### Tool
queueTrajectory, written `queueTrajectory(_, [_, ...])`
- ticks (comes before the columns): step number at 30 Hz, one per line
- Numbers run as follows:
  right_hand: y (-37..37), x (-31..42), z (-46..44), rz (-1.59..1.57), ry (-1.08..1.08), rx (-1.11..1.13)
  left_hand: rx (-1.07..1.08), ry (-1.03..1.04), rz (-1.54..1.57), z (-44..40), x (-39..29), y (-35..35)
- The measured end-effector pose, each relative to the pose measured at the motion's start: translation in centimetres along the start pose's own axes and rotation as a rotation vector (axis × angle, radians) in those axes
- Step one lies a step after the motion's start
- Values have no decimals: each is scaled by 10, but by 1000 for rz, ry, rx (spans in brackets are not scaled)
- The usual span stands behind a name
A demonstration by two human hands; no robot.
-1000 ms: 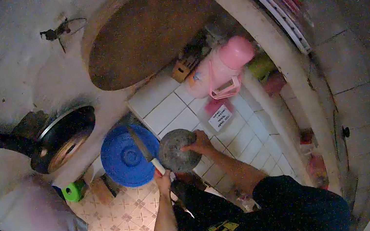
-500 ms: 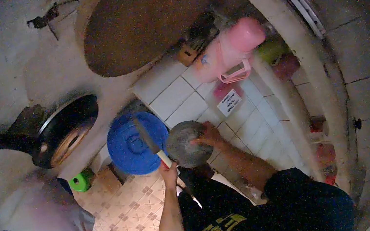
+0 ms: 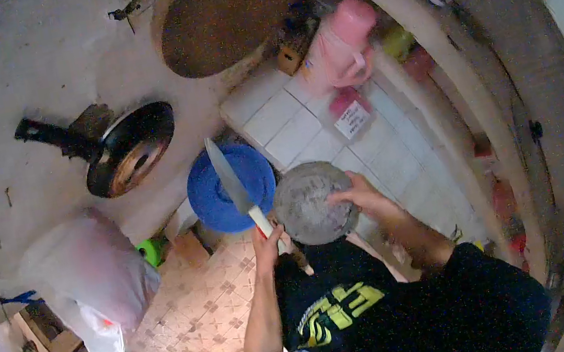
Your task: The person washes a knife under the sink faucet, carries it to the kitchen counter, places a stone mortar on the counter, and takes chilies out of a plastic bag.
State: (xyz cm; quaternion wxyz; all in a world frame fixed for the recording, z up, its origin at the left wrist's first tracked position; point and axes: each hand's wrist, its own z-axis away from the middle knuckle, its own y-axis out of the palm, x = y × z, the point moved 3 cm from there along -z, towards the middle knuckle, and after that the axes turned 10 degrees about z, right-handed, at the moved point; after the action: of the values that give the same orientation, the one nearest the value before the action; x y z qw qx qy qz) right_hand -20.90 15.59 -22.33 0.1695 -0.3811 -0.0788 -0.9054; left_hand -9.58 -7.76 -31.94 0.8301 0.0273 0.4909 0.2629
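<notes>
My left hand (image 3: 269, 246) is closed around the white handle of a large kitchen knife (image 3: 228, 176). The broad blade points up and away from me, across the view of a round blue lid-like thing (image 3: 206, 208). My right hand (image 3: 359, 195) grips the right edge of a round grey stone-like disc (image 3: 310, 208), its thumb on the upper face and its other fingers hidden beneath. The disc is just right of the knife handle, in front of my body. Below my left hand, a thin brownish piece (image 3: 302, 259) shows; what it is, I cannot tell.
A black frying pan (image 3: 130, 150) hangs on the wall at left, above a bulging plastic bag (image 3: 98, 265). A pink jug (image 3: 339, 53) and a labelled container (image 3: 350, 115) stand on the white-tiled counter (image 3: 287, 118). Low down is a green object (image 3: 150, 252).
The view has shifted, so the pan, bag and jug appear in new places. Both hands still hold the knife and disc; the disc appears slightly larger, its face turned more toward the camera.
</notes>
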Motion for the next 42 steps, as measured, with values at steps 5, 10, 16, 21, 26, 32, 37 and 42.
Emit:
queueTrajectory(5, [-10,-53,38,-375,32,12,114,26,-63,38,-22,-4])
queueTrajectory(10, [19,-68,122,-545,-180,-6,280,21,-72,77,-31,-2])
queueTrajectory(16, [45,-74,223,159,-522,-494,447,-57,-36,93,3,-1])
queueTrajectory(21, [65,-81,295,717,-645,-705,495,-87,107,112,0,11])
queueTrajectory(26, [43,-128,294,1122,-928,-759,411,-96,70,129,18,-34])
queueTrajectory(32, [4,-170,220,1268,-939,-699,331,-112,-194,166,12,-45])
queueTrajectory(37, [-29,-181,144,1292,-680,-528,245,-131,-160,200,6,-34])
queueTrajectory(42, [-44,-165,109,1236,-726,-581,139,-175,-212,222,4,-35])
